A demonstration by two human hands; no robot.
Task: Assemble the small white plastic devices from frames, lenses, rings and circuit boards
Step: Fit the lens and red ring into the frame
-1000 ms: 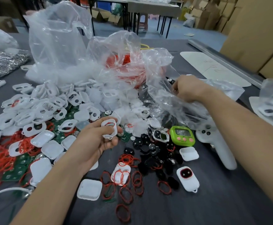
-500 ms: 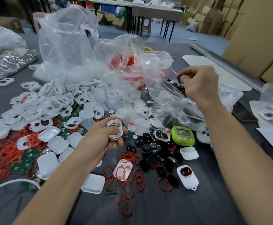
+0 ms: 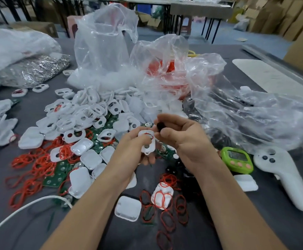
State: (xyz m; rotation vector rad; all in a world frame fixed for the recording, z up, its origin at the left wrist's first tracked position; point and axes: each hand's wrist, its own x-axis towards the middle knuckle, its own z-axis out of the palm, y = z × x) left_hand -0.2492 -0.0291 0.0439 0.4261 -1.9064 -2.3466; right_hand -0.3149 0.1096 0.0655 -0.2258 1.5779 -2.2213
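Observation:
My left hand (image 3: 135,147) grips a white plastic frame (image 3: 148,142) with a red ring seated in its upper opening, held above the middle of the table. My right hand (image 3: 185,139) pinches a small black lens (image 3: 159,126) just above and right of the frame's top edge, almost touching it. A heap of white frames (image 3: 86,114) lies behind on the left. Red rings (image 3: 32,170) and green circuit boards (image 3: 57,177) are spread at the left, with white back covers (image 3: 127,208) among them.
Clear plastic bags (image 3: 237,109) stand behind and to the right; one holds red rings (image 3: 165,69). A green timer (image 3: 237,159) and a white controller (image 3: 284,175) lie right. A white cable (image 3: 21,208) crosses the near left. A silver bag (image 3: 33,71) lies far left.
My right hand left the plastic bag at the right and came down to the left with a black lens, meeting the frame. My left hand kept its hold on the frame.

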